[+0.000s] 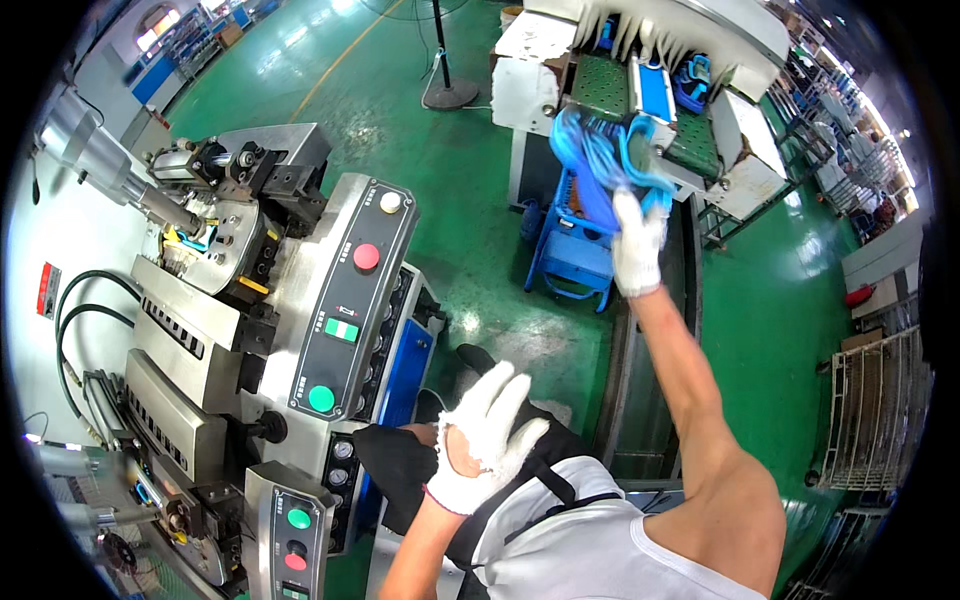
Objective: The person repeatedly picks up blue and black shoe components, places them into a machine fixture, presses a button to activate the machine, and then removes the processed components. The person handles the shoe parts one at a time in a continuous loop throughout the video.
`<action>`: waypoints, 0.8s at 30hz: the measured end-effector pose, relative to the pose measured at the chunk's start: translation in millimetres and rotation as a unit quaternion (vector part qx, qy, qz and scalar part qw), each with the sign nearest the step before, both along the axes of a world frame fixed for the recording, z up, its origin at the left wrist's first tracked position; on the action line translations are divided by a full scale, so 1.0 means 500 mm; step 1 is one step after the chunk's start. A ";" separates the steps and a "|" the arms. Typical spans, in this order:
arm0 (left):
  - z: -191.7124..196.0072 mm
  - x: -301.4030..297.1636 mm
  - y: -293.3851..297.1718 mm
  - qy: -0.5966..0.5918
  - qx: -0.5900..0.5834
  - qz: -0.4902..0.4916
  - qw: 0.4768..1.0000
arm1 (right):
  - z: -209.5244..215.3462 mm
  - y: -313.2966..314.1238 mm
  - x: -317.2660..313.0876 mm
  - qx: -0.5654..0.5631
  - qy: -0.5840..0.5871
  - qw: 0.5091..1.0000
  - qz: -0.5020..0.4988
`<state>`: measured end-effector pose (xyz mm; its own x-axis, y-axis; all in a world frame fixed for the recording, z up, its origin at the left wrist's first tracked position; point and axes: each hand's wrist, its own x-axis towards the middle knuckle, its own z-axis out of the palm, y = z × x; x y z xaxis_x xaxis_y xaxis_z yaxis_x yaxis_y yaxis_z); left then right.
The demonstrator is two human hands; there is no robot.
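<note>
My right hand, in a white knit glove, is stretched far forward and closed on a blue strappy shoe upper. The upper is smeared by motion, and whether it is one piece or a pair I cannot tell. It hangs in front of the conveyor machine, above a blue cart. My left hand, gloved too, is held over my lap with its fingers spread and nothing in it. Closest to it is the control panel of the metal machine on the left.
Red, green and white buttons sit on that panel; a second panel stands nearer. Clamps and cylinders top the machine. More blue shoe parts lie on the conveyor under a white slit curtain. A black pole base and wire rack stand farther out.
</note>
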<state>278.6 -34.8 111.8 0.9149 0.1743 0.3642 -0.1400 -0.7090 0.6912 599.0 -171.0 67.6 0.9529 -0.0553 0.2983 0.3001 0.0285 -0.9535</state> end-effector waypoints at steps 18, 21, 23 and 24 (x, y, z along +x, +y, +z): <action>-0.245 -0.321 -0.049 0.168 -0.138 0.343 0.914 | -0.177 0.121 0.734 -0.246 -0.029 0.967 0.066; -0.250 -0.430 -0.086 0.148 -0.137 0.501 0.842 | -0.167 0.167 0.345 -0.437 -0.133 0.886 0.079; -0.256 -0.530 -0.122 0.145 -0.197 0.632 0.735 | -0.281 0.144 0.192 -0.413 -0.005 0.881 0.231; -0.302 -0.602 -0.163 0.152 -0.119 0.674 0.713 | -0.322 0.151 0.116 -0.417 0.004 0.862 0.289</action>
<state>-22.3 -116.1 -39.4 -0.1124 0.9937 -0.0025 0.7402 0.0854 0.6669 657.2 -95.6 -93.5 0.7511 0.6602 -0.0016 0.4599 -0.5249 -0.7162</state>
